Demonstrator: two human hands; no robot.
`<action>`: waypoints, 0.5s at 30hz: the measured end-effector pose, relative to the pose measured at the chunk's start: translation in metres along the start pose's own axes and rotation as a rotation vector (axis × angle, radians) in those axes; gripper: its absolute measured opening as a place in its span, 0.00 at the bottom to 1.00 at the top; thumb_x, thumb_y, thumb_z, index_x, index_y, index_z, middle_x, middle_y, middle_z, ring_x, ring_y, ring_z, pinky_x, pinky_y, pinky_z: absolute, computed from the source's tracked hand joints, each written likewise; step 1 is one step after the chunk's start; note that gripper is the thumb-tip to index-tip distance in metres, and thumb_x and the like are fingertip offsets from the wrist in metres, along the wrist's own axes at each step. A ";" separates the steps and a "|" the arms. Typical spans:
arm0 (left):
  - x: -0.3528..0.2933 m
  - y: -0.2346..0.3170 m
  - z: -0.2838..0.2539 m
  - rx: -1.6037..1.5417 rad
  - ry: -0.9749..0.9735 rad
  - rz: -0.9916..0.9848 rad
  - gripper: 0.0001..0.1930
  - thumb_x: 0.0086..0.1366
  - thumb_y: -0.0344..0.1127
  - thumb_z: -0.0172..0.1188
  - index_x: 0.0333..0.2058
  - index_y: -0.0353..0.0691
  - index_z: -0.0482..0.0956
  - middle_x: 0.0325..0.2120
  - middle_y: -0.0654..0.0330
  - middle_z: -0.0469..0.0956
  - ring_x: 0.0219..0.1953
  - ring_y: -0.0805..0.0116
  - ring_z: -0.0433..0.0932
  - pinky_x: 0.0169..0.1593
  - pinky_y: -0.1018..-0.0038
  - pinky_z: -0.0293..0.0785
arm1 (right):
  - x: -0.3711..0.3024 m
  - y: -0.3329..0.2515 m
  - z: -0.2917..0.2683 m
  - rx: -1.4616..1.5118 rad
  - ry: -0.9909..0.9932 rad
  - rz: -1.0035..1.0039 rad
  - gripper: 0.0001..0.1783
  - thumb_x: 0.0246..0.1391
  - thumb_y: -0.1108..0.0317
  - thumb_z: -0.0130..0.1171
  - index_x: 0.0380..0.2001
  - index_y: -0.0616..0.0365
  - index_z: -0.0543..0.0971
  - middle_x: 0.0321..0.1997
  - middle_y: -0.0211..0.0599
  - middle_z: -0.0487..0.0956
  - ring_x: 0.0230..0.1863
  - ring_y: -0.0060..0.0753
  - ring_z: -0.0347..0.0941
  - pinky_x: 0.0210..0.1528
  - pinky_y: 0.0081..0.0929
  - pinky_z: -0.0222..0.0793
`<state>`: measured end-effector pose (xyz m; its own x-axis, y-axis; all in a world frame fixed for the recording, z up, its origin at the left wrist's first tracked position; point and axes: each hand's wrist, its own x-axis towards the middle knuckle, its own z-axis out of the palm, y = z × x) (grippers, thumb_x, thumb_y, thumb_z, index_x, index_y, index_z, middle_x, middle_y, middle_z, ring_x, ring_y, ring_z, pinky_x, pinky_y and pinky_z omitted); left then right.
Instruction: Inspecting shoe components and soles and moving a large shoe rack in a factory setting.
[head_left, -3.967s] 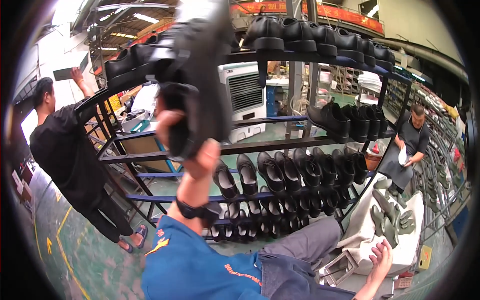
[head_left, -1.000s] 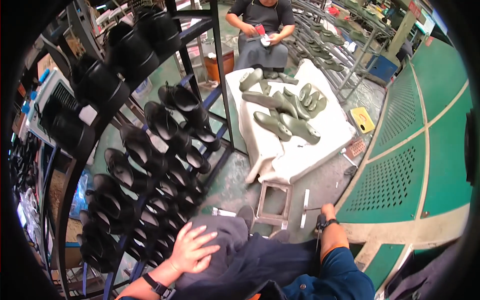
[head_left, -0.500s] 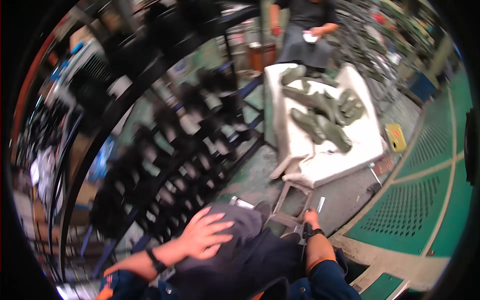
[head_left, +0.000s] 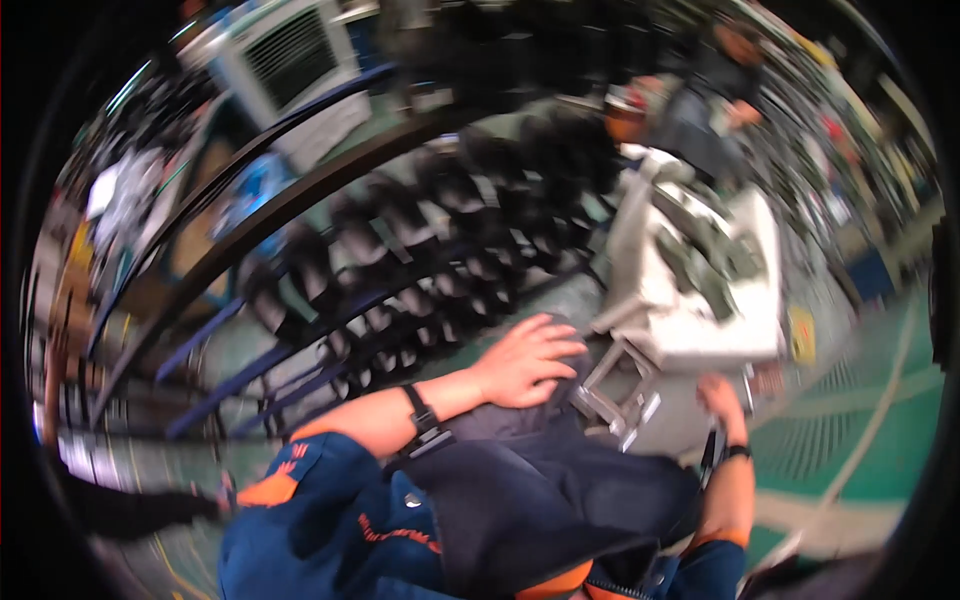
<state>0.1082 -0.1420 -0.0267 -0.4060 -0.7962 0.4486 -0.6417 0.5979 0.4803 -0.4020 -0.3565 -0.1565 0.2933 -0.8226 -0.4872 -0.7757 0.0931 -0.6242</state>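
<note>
My left hand (head_left: 533,362) rests flat on my dark-trousered knee, fingers spread and holding nothing. A dark band circles that wrist. My right hand (head_left: 722,397) hangs low at my right side; blur hides its fingers, so I cannot tell whether it grips anything. Just beyond my knees is a small metal frame (head_left: 612,375), apart from my left hand. Behind it stands a table draped in white cloth (head_left: 700,335), with several dark green boot-shaped pieces (head_left: 702,265) lying on top.
On the left, a long rack (head_left: 235,235) carries rows of black boot-shaped pieces (head_left: 355,225). A person in dark clothes (head_left: 700,125) is beyond the table. A yellow container (head_left: 802,335) stands right of it, near green flooring (head_left: 850,390). A pale grilled machine (head_left: 290,60) is at the back left.
My view has swung to the left, so the table and my hands appear farther right. My left hand is still on my knee, and my right arm still hangs down.
</note>
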 end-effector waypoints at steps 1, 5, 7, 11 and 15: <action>0.001 0.001 -0.001 0.024 -0.005 -0.001 0.16 0.53 0.35 0.63 0.43 0.50 0.84 0.61 0.59 0.74 0.68 0.51 0.66 0.70 0.44 0.55 | -0.013 -0.015 -0.019 -0.314 0.079 -0.189 0.18 0.60 0.56 0.56 0.40 0.61 0.82 0.33 0.49 0.83 0.32 0.49 0.79 0.37 0.43 0.76; 0.008 -0.008 0.003 0.066 -0.054 -0.029 0.14 0.55 0.33 0.63 0.42 0.49 0.85 0.58 0.60 0.78 0.67 0.49 0.67 0.70 0.45 0.55 | -0.104 -0.108 -0.069 -0.409 0.248 -0.271 0.22 0.59 0.56 0.58 0.50 0.61 0.81 0.50 0.53 0.82 0.53 0.55 0.78 0.57 0.44 0.73; 0.007 -0.016 0.005 0.057 -0.053 -0.043 0.13 0.57 0.32 0.62 0.42 0.48 0.85 0.57 0.59 0.79 0.66 0.50 0.68 0.70 0.47 0.56 | -0.155 -0.133 -0.078 -0.398 0.273 -0.282 0.24 0.60 0.58 0.58 0.55 0.59 0.79 0.51 0.51 0.83 0.53 0.51 0.79 0.57 0.42 0.73; 0.030 -0.032 0.004 -0.048 -0.117 -0.055 0.14 0.60 0.30 0.61 0.45 0.42 0.84 0.57 0.54 0.78 0.65 0.51 0.71 0.70 0.55 0.60 | -0.257 -0.177 -0.066 -0.337 0.170 -0.044 0.23 0.60 0.59 0.59 0.56 0.56 0.79 0.50 0.51 0.83 0.52 0.50 0.80 0.54 0.41 0.74; 0.063 -0.048 -0.004 -0.259 -0.055 -0.291 0.16 0.64 0.25 0.58 0.51 0.36 0.82 0.61 0.52 0.75 0.64 0.58 0.72 0.68 0.65 0.64 | -0.313 -0.147 -0.062 -0.452 -0.055 0.026 0.22 0.59 0.60 0.61 0.56 0.55 0.79 0.42 0.48 0.84 0.44 0.48 0.82 0.49 0.39 0.75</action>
<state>0.1161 -0.2205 -0.0191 -0.2701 -0.9356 0.2274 -0.5523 0.3440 0.7593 -0.4142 -0.1477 0.1256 0.2906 -0.7910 -0.5384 -0.9455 -0.1510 -0.2885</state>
